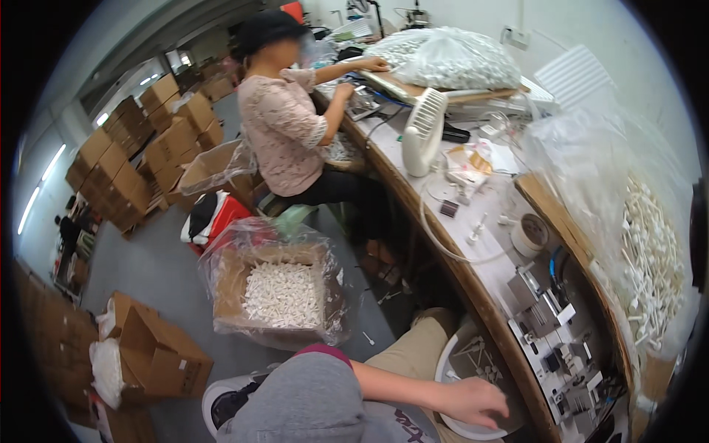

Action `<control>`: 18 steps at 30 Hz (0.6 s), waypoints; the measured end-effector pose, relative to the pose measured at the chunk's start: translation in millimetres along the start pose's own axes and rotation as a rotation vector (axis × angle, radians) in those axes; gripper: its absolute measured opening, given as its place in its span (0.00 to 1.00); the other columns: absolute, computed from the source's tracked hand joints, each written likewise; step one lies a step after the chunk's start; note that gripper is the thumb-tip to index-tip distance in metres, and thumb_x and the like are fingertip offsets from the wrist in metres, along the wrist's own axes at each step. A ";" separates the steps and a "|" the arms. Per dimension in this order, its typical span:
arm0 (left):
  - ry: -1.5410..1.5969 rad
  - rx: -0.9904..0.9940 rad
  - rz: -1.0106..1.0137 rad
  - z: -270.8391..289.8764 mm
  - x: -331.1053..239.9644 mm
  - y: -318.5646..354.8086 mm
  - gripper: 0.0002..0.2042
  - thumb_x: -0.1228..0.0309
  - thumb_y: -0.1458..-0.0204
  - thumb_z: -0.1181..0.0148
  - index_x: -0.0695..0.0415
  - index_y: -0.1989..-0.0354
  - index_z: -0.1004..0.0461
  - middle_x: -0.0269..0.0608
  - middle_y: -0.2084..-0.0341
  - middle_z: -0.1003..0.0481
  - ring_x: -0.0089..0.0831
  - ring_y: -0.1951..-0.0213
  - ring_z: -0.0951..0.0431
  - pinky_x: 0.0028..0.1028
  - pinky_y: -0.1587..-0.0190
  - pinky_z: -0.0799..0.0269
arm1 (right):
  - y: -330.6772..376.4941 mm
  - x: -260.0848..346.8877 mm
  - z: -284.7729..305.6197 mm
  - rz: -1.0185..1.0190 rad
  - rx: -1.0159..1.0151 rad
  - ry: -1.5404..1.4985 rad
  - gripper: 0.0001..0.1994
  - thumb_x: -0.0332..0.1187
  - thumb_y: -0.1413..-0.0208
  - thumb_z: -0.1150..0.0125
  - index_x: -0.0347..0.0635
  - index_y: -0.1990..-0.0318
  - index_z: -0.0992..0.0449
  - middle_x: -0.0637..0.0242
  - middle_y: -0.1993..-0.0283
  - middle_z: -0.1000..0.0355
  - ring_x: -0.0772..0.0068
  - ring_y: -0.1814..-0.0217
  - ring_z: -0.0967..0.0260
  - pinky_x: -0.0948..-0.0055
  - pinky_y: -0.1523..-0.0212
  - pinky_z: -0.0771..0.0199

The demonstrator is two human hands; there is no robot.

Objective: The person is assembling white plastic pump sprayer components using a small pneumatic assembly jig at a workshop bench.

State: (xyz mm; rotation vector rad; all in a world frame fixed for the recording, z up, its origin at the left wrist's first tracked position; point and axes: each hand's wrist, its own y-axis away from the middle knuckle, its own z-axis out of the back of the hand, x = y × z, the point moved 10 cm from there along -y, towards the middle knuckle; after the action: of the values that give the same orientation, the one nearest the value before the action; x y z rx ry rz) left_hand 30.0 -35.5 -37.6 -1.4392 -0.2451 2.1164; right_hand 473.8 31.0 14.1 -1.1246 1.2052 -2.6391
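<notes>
My left hand (473,402) reaches over a round white tub (445,363) by my knee. Its fingers bend loosely downward, thumb apart from them, and nothing shows between them. Inside the tub lie several thin white plastic sticks with wider ends (484,365). My right hand is out of the picture. Beside the tub, on the bench, a metal fixture with blocks and clamps (554,354) is mounted. Small white upright plastic pieces (476,230) and a roll of tape (529,235) are farther along the bench.
A lined carton of white plastic pieces (284,295) stands on the floor to the left. At the bench's far end sits a co-worker (284,111). A white fan (425,133) stands between us. A clear bag of white sticks (653,258) lies at the right behind a wooden board.
</notes>
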 end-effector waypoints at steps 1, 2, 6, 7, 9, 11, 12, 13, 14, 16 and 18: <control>-0.006 -0.110 -0.032 10.8 -7.2 -5.2 0.14 0.66 0.43 0.38 0.60 0.53 0.26 0.44 0.61 0.24 0.41 0.62 0.21 0.36 0.61 0.24 | 8.5 27.5 -29.1 -0.140 0.140 -0.039 0.15 0.32 0.38 0.40 0.36 0.46 0.27 0.59 0.64 0.26 0.69 0.66 0.30 0.68 0.65 0.27; 0.105 -0.132 0.025 11.7 -4.7 -12.3 0.15 0.67 0.43 0.39 0.61 0.51 0.26 0.43 0.61 0.24 0.37 0.61 0.21 0.34 0.61 0.23 | 22.2 64.5 -56.2 -0.279 0.279 -0.071 0.15 0.28 0.38 0.41 0.35 0.45 0.28 0.61 0.64 0.26 0.72 0.66 0.31 0.70 0.65 0.28; 0.527 -0.207 0.220 14.9 -3.5 -24.5 0.17 0.70 0.40 0.43 0.62 0.44 0.30 0.43 0.61 0.22 0.27 0.60 0.20 0.27 0.63 0.21 | 92.8 189.3 -146.0 0.044 0.674 -0.388 0.15 0.26 0.37 0.44 0.35 0.44 0.28 0.60 0.61 0.25 0.72 0.65 0.29 0.76 0.64 0.28; 0.612 -0.206 0.247 14.9 -7.0 -23.7 0.18 0.70 0.40 0.43 0.62 0.43 0.30 0.43 0.61 0.22 0.27 0.61 0.20 0.27 0.63 0.21 | 101.8 218.2 -161.5 0.135 0.733 -0.423 0.15 0.28 0.37 0.43 0.35 0.44 0.28 0.59 0.58 0.24 0.72 0.63 0.28 0.76 0.63 0.27; 0.650 -0.284 0.209 26.3 -21.7 -19.7 0.17 0.75 0.47 0.40 0.68 0.49 0.28 0.46 0.63 0.19 0.28 0.67 0.17 0.25 0.64 0.24 | 117.1 248.2 -179.2 0.233 0.818 -0.454 0.16 0.31 0.36 0.41 0.34 0.44 0.29 0.56 0.54 0.23 0.70 0.59 0.26 0.76 0.60 0.25; 0.553 -0.339 0.154 31.3 -14.0 -11.4 0.19 0.75 0.50 0.39 0.67 0.49 0.27 0.45 0.64 0.20 0.31 0.69 0.20 0.27 0.66 0.25 | 121.1 264.1 -186.4 0.295 0.871 -0.491 0.18 0.34 0.36 0.41 0.34 0.43 0.29 0.53 0.52 0.23 0.67 0.56 0.24 0.73 0.59 0.23; 0.508 -0.362 0.134 36.2 -16.8 -6.3 0.20 0.75 0.52 0.39 0.66 0.49 0.26 0.45 0.65 0.21 0.32 0.69 0.21 0.29 0.67 0.26 | 121.8 268.1 -188.5 0.331 0.885 -0.493 0.19 0.34 0.36 0.41 0.34 0.42 0.30 0.53 0.52 0.23 0.67 0.56 0.24 0.73 0.59 0.23; 0.479 -0.428 0.151 44.3 -15.2 0.4 0.19 0.73 0.57 0.37 0.66 0.53 0.23 0.47 0.66 0.21 0.35 0.72 0.22 0.30 0.67 0.27 | 122.1 272.8 -190.8 0.369 0.900 -0.496 0.19 0.34 0.36 0.41 0.34 0.42 0.30 0.53 0.52 0.23 0.67 0.56 0.24 0.74 0.59 0.23; 0.453 -0.483 0.127 51.2 -19.6 4.9 0.18 0.73 0.57 0.37 0.66 0.55 0.23 0.46 0.67 0.22 0.35 0.72 0.23 0.30 0.68 0.27 | 120.8 278.7 -188.9 0.405 0.903 -0.491 0.20 0.34 0.36 0.40 0.34 0.41 0.30 0.53 0.53 0.23 0.67 0.56 0.24 0.74 0.59 0.23; 0.388 -0.610 0.105 67.7 -19.2 17.5 0.17 0.71 0.57 0.36 0.65 0.57 0.22 0.46 0.69 0.22 0.35 0.72 0.23 0.30 0.68 0.28 | 116.3 300.6 -193.2 0.390 0.857 -0.514 0.14 0.31 0.37 0.39 0.35 0.47 0.29 0.57 0.63 0.23 0.72 0.64 0.26 0.75 0.65 0.25; 0.412 -0.725 0.114 83.6 -17.0 33.4 0.11 0.71 0.58 0.35 0.63 0.66 0.22 0.43 0.74 0.25 0.34 0.73 0.23 0.31 0.70 0.29 | 110.0 294.1 -213.7 0.270 0.911 -0.490 0.11 0.30 0.38 0.38 0.36 0.52 0.28 0.60 0.69 0.25 0.75 0.70 0.29 0.76 0.70 0.27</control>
State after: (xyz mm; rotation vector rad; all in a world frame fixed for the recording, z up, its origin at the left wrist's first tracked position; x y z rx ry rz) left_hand -52.4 -59.2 -5.0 -2.3021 -0.8418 1.8261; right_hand 95.1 2.3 23.7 -1.1613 0.0214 -2.0828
